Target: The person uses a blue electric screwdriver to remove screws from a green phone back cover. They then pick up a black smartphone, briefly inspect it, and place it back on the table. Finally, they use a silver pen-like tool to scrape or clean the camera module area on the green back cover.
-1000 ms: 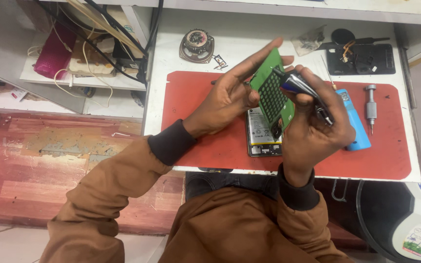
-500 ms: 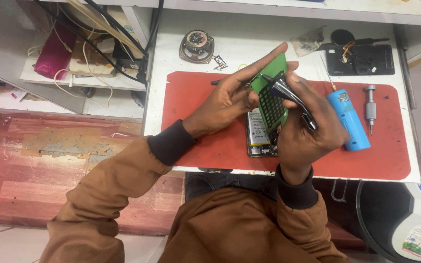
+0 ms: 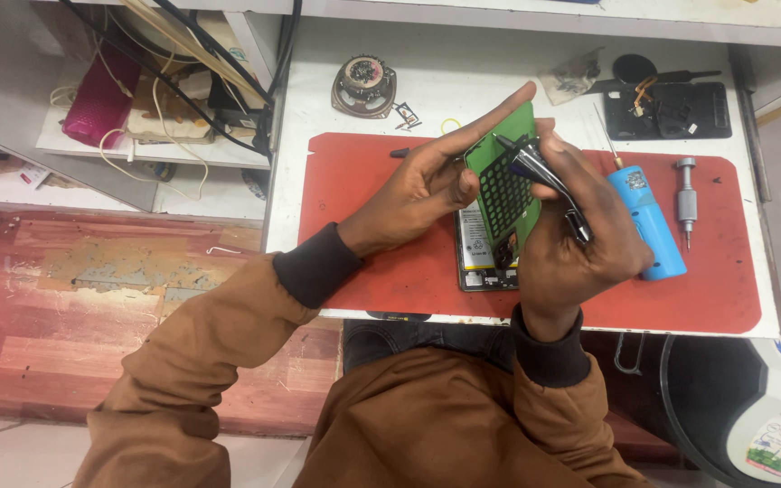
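Left hand is holding a green perforated board tilted up on edge, index finger stretched along its top edge, thumb pressing its near face. Right hand is closed around metal tweezers, tips touching the upper part of the green board. Board is hovering just above an opened phone lying on the red mat, battery side showing.

Step in hand, as I judge it: picking at or seating a small part on the board with the tweezer tips. Next move is calling for a steady left grip and a fine, light touch at the tips; a slip could scratch the board.

Blue electric screwdriver is lying just beside the right hand on the mat; a small silver driver near it. A round speaker and a black tray are sitting on the white worktop beyond the mat.
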